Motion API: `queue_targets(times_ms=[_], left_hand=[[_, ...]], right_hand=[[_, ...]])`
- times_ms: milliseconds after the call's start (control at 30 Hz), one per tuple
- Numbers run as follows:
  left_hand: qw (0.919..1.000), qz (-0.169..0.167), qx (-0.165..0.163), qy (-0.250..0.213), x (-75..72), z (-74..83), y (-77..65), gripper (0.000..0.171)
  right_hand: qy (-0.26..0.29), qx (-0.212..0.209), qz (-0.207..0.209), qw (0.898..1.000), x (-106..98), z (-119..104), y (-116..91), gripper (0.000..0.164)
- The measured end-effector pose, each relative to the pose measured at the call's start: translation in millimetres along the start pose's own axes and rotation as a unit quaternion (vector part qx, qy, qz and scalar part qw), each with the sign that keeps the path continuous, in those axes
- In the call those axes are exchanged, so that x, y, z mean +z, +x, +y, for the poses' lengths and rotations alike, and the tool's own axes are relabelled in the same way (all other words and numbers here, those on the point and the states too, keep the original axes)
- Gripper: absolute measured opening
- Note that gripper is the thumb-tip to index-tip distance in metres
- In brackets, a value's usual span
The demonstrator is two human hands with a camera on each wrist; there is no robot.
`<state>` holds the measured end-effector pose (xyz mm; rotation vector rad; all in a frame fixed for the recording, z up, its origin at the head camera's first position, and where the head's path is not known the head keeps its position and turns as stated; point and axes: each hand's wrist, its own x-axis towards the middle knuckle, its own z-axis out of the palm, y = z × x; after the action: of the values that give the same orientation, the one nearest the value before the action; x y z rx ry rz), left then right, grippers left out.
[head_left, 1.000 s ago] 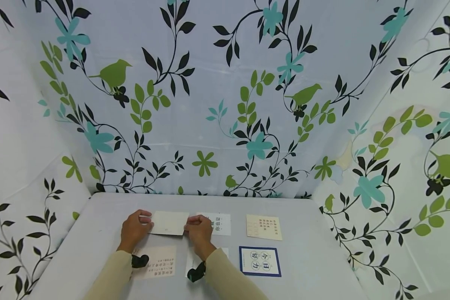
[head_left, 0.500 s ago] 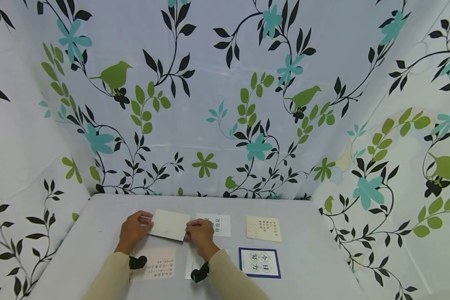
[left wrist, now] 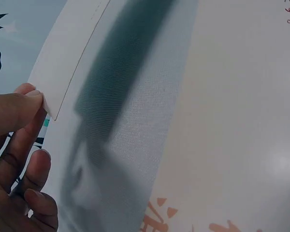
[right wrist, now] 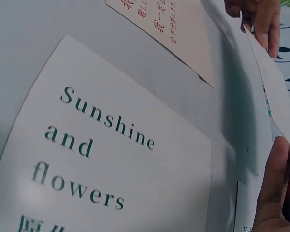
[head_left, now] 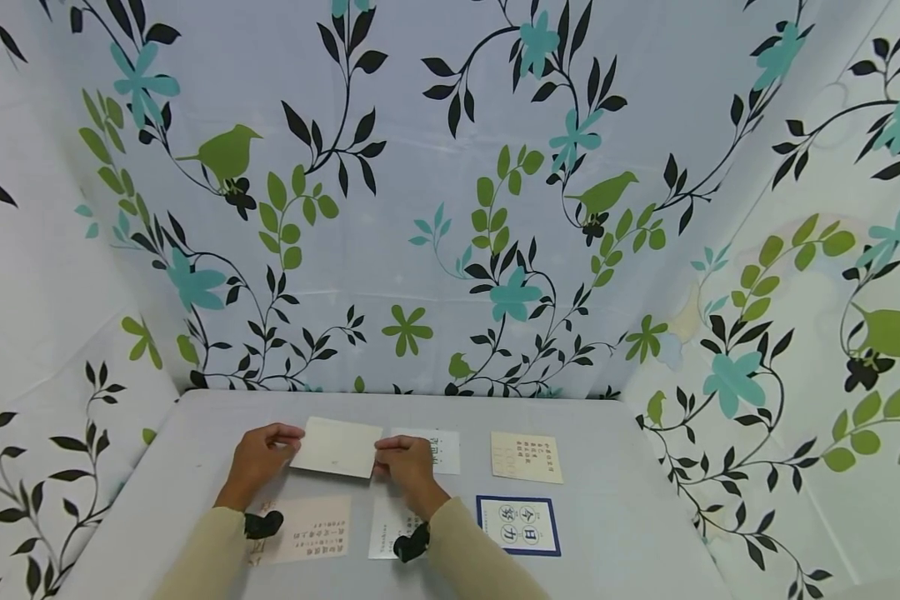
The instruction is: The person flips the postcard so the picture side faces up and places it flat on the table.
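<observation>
A plain cream card (head_left: 337,448) is held up off the table, tilted, between both hands. My left hand (head_left: 258,458) pinches its left edge; in the left wrist view the thumb and a finger meet at the card's corner (left wrist: 67,58). At the opposite edge, my right hand (head_left: 411,468) pinches it between thumb and finger, as the right wrist view of the right hand (right wrist: 278,188) also shows. Below lie a pinkish card with red characters (head_left: 315,527) and a white card reading "Sunshine and flowers" (right wrist: 106,135). Shadows of card and hand fall on the cloth.
A white card with black characters (head_left: 447,454) lies partly behind my right hand. Farther right are a cream card with brown characters (head_left: 527,457) and a blue-bordered card (head_left: 519,525). Patterned curtains (head_left: 390,208) surround the white-covered table (head_left: 607,500).
The cream card stays held in both hands; its right end has tilted a little lower toward me. My left hand has shifted slightly left, my right wrist slightly right.
</observation>
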<state>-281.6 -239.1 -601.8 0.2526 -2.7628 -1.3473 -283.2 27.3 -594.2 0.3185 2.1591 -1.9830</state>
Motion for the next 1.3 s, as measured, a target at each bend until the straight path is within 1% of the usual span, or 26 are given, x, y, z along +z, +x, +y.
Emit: queue_targets(times_ms=[133,233,400,500,600,833,1067,1300], left_hand=[[0.9998,-0.001,0.02,0.009,-5.5,2.4,-2.5,0.021],[0.9996,-0.001,0.025,0.011,-8.6,4.2,-3.8,0.021],[0.9999,-0.004,0.011,0.004,-11.5,5.9,-4.7,0.022],[0.9998,-0.013,0.001,-0.012,-12.1,6.3,-5.0,0.023],[0.9993,-0.02,-0.001,-0.031,-13.2,5.7,-5.3,0.024],[0.9988,-0.024,-0.003,-0.043,-14.4,5.8,-7.0,0.025],[0.9987,-0.016,0.008,-0.047,-16.3,9.1,-7.9,0.025],[0.9987,-0.016,0.006,-0.048,-15.1,8.0,-8.4,0.024]], right_hand=[[-0.009,-0.014,-0.013,1.0,-4,-2,-1,0.012],[-0.02,-0.025,-0.02,0.999,-6,-4,-2,0.012],[-0.035,-0.058,-0.031,0.997,-8,-1,1,0.013],[-0.036,-0.082,-0.04,0.995,-10,1,4,0.013],[-0.029,-0.096,-0.051,0.994,-13,3,6,0.012],[-0.022,-0.111,-0.069,0.991,-16,4,8,0.011],[-0.028,-0.121,-0.064,0.99,-17,3,6,0.012],[-0.025,-0.134,-0.065,0.988,-18,3,5,0.011]])
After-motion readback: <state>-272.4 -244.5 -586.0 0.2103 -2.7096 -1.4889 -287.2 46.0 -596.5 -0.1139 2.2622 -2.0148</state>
